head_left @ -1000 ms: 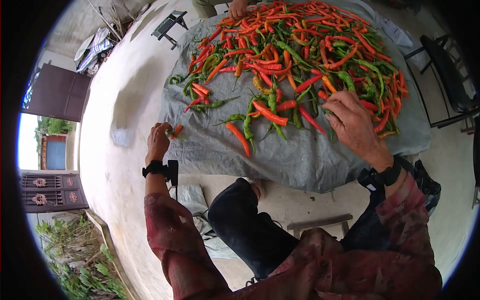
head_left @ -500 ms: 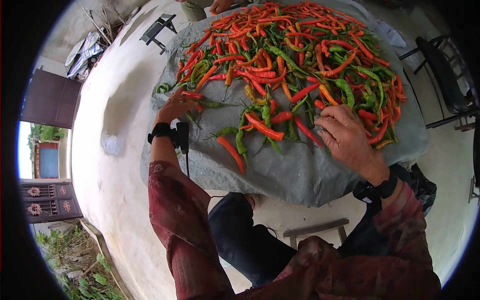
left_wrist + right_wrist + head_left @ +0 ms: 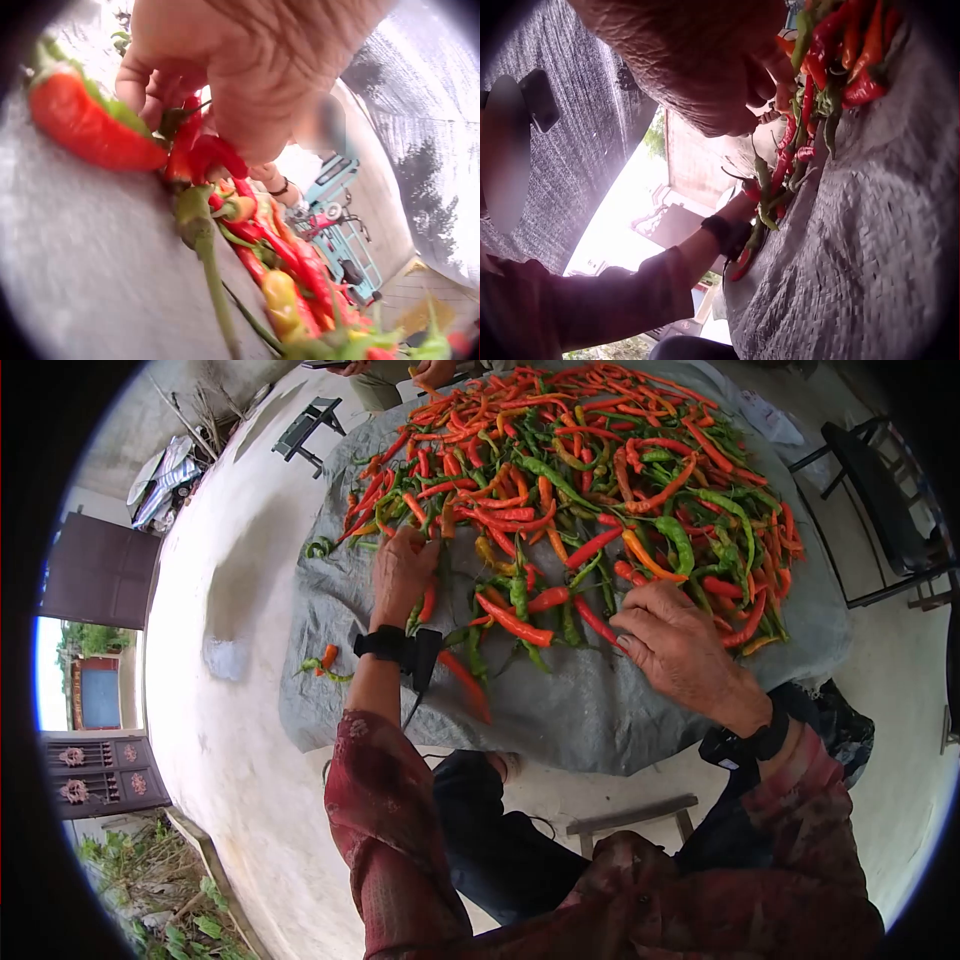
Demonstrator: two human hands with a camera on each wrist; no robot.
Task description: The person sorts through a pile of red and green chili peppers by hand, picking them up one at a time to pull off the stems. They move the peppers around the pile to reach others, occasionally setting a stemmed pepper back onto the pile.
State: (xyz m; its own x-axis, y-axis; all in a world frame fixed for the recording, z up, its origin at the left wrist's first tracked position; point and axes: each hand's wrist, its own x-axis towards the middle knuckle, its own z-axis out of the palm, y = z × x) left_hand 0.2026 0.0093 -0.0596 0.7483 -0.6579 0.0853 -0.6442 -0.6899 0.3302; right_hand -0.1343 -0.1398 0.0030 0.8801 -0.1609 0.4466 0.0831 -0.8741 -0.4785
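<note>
A broad heap of red, orange and green chilli peppers (image 3: 560,470) covers much of the grey woven sheet (image 3: 560,715). At the heap's near left edge, my left hand (image 3: 405,575) pinches a red chilli (image 3: 217,156) between curled fingers and thumb. Beside those fingers, another red chilli (image 3: 94,127) and a thick green stem (image 3: 202,240) show in the left wrist view. My right hand (image 3: 680,655) rests at the near right edge with loosely bent fingers. Its thumb is right by the tip of a long red chilli (image 3: 598,624), and no chilli shows inside its grasp.
A short orange chilli (image 3: 328,657) lies apart near the sheet's left edge. Across the heap is another person's hand (image 3: 435,372). A black chair (image 3: 880,510) stands to the right, a small stool (image 3: 308,435) at far left, and a wooden bench (image 3: 635,815) below.
My left hand has let go of the short orange chilli at the left edge, then moved forward and right to the heap. The right hand has hardly moved.
</note>
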